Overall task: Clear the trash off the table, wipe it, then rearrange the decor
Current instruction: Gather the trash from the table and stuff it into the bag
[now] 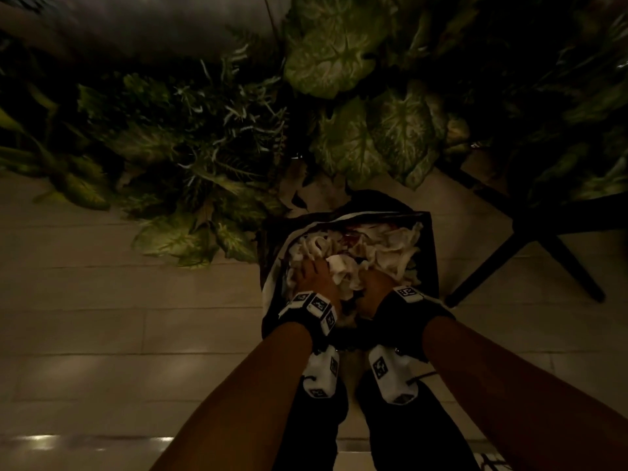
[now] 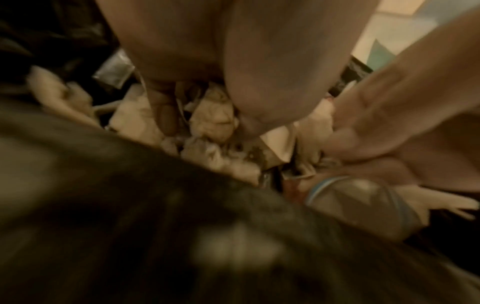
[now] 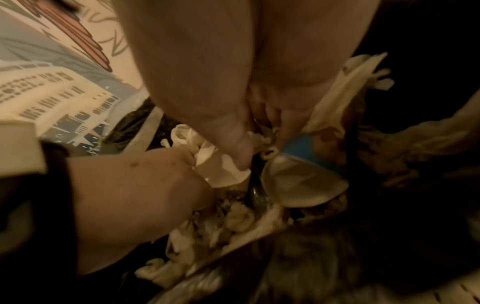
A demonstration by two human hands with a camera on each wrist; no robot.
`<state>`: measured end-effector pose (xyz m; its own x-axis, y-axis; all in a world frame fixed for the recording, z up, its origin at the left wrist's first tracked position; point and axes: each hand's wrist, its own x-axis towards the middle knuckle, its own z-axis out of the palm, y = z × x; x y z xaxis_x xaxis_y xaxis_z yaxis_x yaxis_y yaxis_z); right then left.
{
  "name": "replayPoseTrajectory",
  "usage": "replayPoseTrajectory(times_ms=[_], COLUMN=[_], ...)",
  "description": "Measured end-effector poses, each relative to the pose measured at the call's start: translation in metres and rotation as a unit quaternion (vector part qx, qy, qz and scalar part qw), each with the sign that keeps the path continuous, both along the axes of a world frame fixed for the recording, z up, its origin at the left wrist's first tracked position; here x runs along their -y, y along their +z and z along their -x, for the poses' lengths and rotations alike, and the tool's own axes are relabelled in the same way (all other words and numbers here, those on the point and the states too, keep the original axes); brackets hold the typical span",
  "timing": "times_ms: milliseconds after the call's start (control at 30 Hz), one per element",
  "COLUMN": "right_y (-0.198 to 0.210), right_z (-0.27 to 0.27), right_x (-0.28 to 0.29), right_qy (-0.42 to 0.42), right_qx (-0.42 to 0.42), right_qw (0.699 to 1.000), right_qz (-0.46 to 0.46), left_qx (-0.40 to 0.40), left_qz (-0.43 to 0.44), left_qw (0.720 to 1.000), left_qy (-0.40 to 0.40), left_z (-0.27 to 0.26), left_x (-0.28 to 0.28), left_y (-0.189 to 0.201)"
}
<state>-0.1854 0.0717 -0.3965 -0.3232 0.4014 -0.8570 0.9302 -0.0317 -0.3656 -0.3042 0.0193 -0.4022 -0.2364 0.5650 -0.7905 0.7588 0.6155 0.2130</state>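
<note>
A bin lined with a black bag stands on the floor, heaped with crumpled tissues. Both hands are down in the heap. My left hand has finger and thumb curled round a tissue wad. My right hand pinches thumb against fingers over a white tissue and the handle of a dark spoon. A clear plastic cup with a blue band lies just under the right hand. The left hand touches the same white tissue. How deep the fingertips go is hidden.
Leafy green plants crowd the floor behind and left of the bin. A dark chair leg slants down at the right. Pale floor tiles spread to the left. My feet in dark trousers stand close to the bin.
</note>
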Motion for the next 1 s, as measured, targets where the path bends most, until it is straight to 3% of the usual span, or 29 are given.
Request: replayPoseTrajectory(times_ms=[233,433,600,767,867,1000], right_y=[0.009,0.082,0.180,0.291,0.347,0.395], right_z=[-0.004,-0.017,-0.017,-0.032,-0.072,-0.164], right_x=[-0.008,0.010,0.033,0.038,0.037,0.034], right_qy=[-0.011,-0.192,-0.195,-0.130,-0.105,-0.135], right_qx=[-0.009,-0.078,-0.113,-0.160,-0.205,-0.230], right_qw=[0.999,0.978,0.974,0.977,0.971,0.957], right_qz=[0.039,0.018,-0.016,-0.052,-0.064,-0.112], left_qx=[0.060,0.103,0.100,0.117,0.128,0.144], left_qz=[0.055,-0.016,-0.109,-0.190,-0.249,-0.311], left_qw=[0.997,0.993,0.980,0.967,0.949,0.928], left_qy=[-0.010,0.060,0.135,0.127,0.143,0.147], left_z=[0.020,0.034,0.039,0.040,0.023,-0.030], left_x=[-0.005,0.014,0.016,0.011,0.004,-0.011], left_y=[0.015,0.040,0.164,0.257,0.308,0.361])
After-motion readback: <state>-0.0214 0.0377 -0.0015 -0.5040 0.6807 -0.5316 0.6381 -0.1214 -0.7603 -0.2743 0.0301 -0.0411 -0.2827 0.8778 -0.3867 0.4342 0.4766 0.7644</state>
